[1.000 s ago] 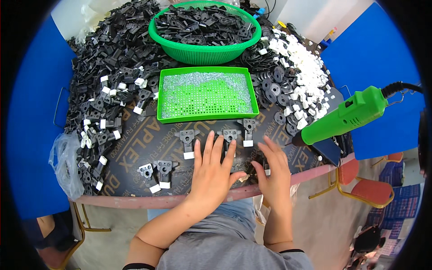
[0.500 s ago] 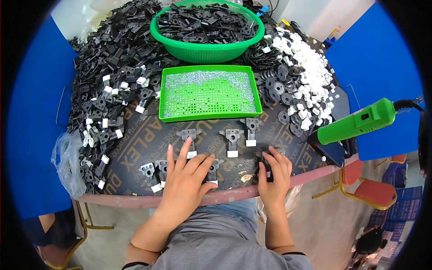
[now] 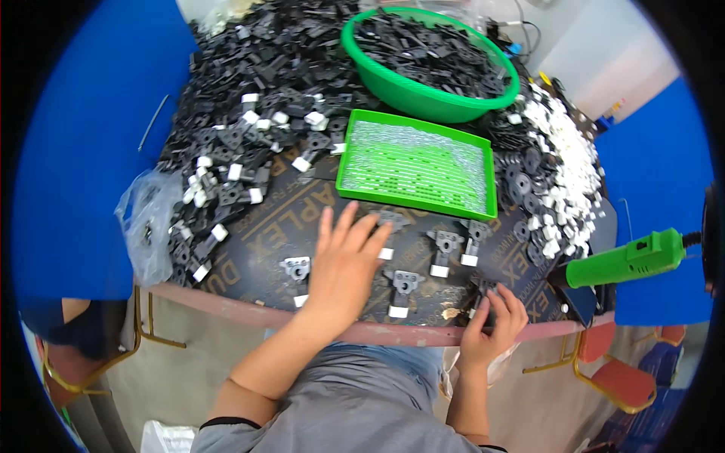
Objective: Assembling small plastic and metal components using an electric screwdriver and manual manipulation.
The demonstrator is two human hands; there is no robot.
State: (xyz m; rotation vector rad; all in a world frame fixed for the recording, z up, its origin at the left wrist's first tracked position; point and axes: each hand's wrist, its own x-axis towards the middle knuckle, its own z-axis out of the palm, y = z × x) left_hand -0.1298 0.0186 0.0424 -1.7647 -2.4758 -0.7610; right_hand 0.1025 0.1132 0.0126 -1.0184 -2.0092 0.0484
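My left hand (image 3: 343, 268) reaches over the tabletop with its fingers stretched and spread, holding nothing that I can see. Its fingertips are beside a black plastic bracket (image 3: 393, 219) with a white end, which they partly cover. To its left lies another bracket (image 3: 297, 267), and a third bracket (image 3: 405, 283) sits to its right. Two similar pieces, a bracket (image 3: 445, 242) and a bracket (image 3: 475, 232), rest near the tray. Close to the front edge, my right hand (image 3: 496, 325) has thumb and fingers closed around a dark bracket (image 3: 484, 287), largely hidden by the fingers.
A green perforated tray (image 3: 415, 204) of small metal pins stands mid-table. Behind it is a green basket (image 3: 430, 106) of black parts. Black parts (image 3: 264, 60) heap at left, white caps (image 3: 563, 158) at right. A green electric screwdriver (image 3: 627, 260) lies right; a plastic bag (image 3: 149, 226) hangs left.
The whole view has swung, so the table appears shifted right and tilted. My left hand has moved farther away and left, uncovering one bracket. My right hand stays at its bracket.
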